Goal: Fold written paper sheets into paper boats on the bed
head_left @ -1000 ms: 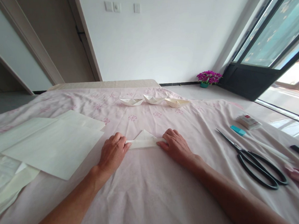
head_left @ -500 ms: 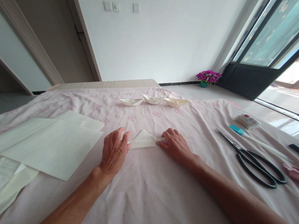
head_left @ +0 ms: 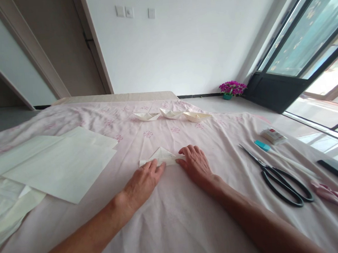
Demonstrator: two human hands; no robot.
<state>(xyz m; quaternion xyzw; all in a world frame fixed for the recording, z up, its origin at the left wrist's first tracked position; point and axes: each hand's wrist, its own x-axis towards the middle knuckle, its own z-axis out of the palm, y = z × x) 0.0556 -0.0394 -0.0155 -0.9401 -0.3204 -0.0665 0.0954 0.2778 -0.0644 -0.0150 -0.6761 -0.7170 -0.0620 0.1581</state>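
Note:
A folded sheet of paper (head_left: 161, 153) lies in front of me, a triangle pointing away with a folded strip along its near edge. My left hand (head_left: 145, 181) rests on the left part of that strip, its fingers stretched out flat and pressing down. At the other end, my right hand (head_left: 194, 161) grips the paper's right corner between thumb and fingers; that corner is partly hidden. Beyond the hands stand three folded paper boats, a left one (head_left: 146, 117), a middle one (head_left: 171, 114) and a right one (head_left: 196, 117).
Loose paper sheets (head_left: 63, 166) overlap on the left. Black-handled scissors (head_left: 278, 178) lie on the right, near a blue-ended tool (head_left: 262, 145) and a small packet (head_left: 273, 136). A pink-patterned cloth (head_left: 171, 227) with wrinkles covers the surface.
My left hand has moved right and nearer to me, from the paper's left end onto its near edge, with fingers now flat. My right hand stays at the right corner.

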